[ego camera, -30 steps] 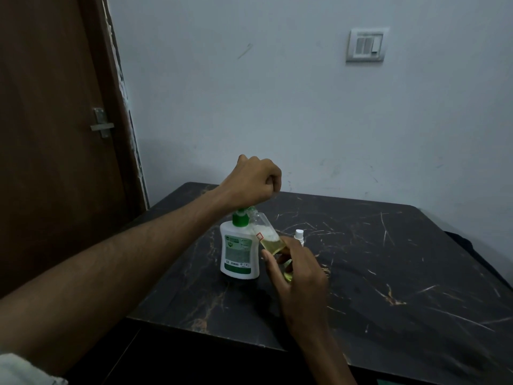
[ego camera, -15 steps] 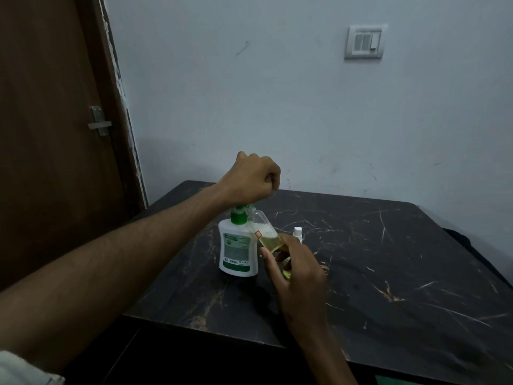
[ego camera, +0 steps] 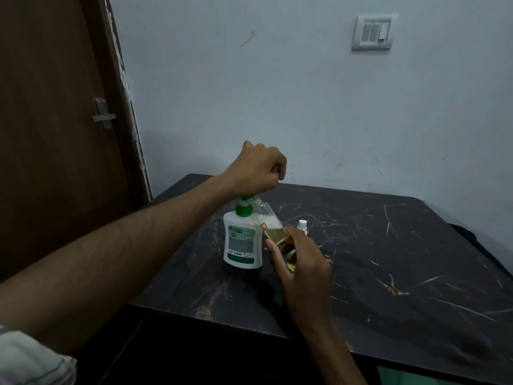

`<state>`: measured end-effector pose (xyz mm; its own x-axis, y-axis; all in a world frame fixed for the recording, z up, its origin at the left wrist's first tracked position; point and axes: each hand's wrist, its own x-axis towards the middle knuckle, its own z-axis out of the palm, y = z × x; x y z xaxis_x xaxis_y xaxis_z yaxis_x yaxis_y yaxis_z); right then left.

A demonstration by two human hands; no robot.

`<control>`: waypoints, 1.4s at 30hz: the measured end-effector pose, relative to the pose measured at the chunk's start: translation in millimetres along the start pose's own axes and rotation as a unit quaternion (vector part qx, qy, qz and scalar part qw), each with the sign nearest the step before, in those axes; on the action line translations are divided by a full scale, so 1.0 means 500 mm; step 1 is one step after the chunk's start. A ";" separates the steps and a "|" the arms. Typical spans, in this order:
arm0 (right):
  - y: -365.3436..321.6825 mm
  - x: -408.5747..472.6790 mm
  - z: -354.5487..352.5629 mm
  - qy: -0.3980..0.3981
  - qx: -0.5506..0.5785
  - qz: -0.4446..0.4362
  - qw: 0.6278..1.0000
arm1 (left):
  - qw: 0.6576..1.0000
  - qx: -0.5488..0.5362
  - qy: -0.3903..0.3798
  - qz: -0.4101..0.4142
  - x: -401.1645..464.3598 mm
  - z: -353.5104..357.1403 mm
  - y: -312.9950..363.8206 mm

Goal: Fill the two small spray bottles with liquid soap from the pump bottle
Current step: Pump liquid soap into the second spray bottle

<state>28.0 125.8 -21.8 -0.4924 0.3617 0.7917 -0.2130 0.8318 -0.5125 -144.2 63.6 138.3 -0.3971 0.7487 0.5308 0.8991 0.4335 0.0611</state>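
Observation:
A white pump bottle (ego camera: 243,243) with a green label and green pump stands on the dark marble table (ego camera: 388,259). My left hand (ego camera: 255,168) is a closed fist resting on top of the pump head, which is mostly hidden under it. My right hand (ego camera: 299,262) grips a small clear spray bottle (ego camera: 273,232), tilted with its open mouth up against the pump nozzle. Yellow-green liquid and some foam fill its lower part. A second small bottle (ego camera: 302,225) with a white top stands just behind my right hand, mostly hidden.
The table's near edge runs below my right wrist, and its top stretches wide to the right. A brown door (ego camera: 55,134) stands at the left. A plain wall with a switch plate (ego camera: 373,31) is behind the table.
Almost nothing: both hands keep their places at the pump and the small bottle. The view has shifted slightly.

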 end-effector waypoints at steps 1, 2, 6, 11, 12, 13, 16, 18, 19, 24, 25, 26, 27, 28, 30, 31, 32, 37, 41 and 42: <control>-0.001 0.001 0.000 0.000 -0.002 -0.001 1.000 | 1.000 0.002 0.000 0.001 0.001 0.000 0.000; -0.002 0.002 0.000 -0.001 -0.005 -0.002 1.000 | 1.000 0.001 -0.001 0.001 0.001 0.001 0.000; 0.002 0.002 0.003 -0.005 -0.009 -0.002 1.000 | 1.000 -0.002 -0.003 -0.001 -0.004 0.009 0.001; 0.002 0.000 0.002 -0.004 -0.009 -0.003 1.000 | 1.000 0.002 -0.007 -0.002 -0.004 0.003 0.001; 0.002 0.000 0.002 -0.001 -0.008 -0.004 1.000 | 1.000 0.000 -0.006 -0.002 -0.003 0.002 0.001; 0.002 -0.001 0.002 0.000 -0.008 -0.004 1.000 | 1.000 -0.002 -0.005 -0.002 -0.003 0.002 0.001; 0.006 0.000 0.004 -0.001 -0.002 -0.002 1.000 | 1.000 -0.026 -0.006 -0.013 -0.003 0.007 0.000; 0.007 0.001 0.006 -0.002 0.002 0.001 1.000 | 0.999 -0.040 -0.007 -0.026 -0.004 0.013 -0.006; 0.007 0.001 0.006 -0.001 0.003 0.003 1.000 | 0.999 -0.042 -0.008 -0.030 -0.005 0.015 -0.009; 0.002 0.000 0.002 0.002 -0.002 0.001 1.000 | 0.999 -0.044 -0.005 -0.026 -0.001 0.013 -0.012; 0.002 0.000 0.002 0.004 -0.002 0.001 1.000 | 0.999 -0.042 -0.002 -0.025 0.001 0.012 -0.012; 0.001 0.000 0.002 0.004 -0.004 0.002 1.000 | 0.999 -0.041 0.000 -0.023 0.003 0.011 -0.012; 0.002 0.001 0.002 0.003 -0.004 0.003 1.000 | 0.999 -0.043 0.000 -0.023 0.004 0.012 -0.013; 0.002 0.002 0.003 0.002 -0.005 0.003 1.000 | 0.999 -0.047 0.000 -0.025 0.003 0.013 -0.014; 0.003 0.001 0.005 -0.003 -0.004 0.006 1.000 | 0.998 -0.056 -0.001 -0.031 -0.001 0.016 -0.017; 0.003 0.002 0.005 -0.005 -0.003 0.007 1.000 | 0.998 -0.057 -0.001 -0.034 -0.003 0.018 -0.018; 0.002 0.002 0.005 -0.005 -0.003 0.007 1.000 | 0.998 -0.056 -0.002 -0.034 -0.005 0.019 -0.018; 0.001 0.001 0.002 -0.006 0.000 0.003 1.000 | 0.999 -0.043 -0.006 -0.023 -0.001 0.013 -0.011; -0.002 0.002 0.000 0.000 -0.004 0.000 1.000 | 0.999 -0.046 -0.006 -0.024 0.001 0.012 -0.010; -0.003 0.003 0.000 0.003 -0.007 0.000 1.000 | 0.998 -0.049 -0.006 -0.027 0.000 0.013 -0.011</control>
<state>27.6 125.1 -20.1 -0.4872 0.3638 0.7939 -0.2011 0.8379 -0.5074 -150.4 64.4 132.2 -0.4465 0.7324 0.5140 0.8902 0.4219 0.1720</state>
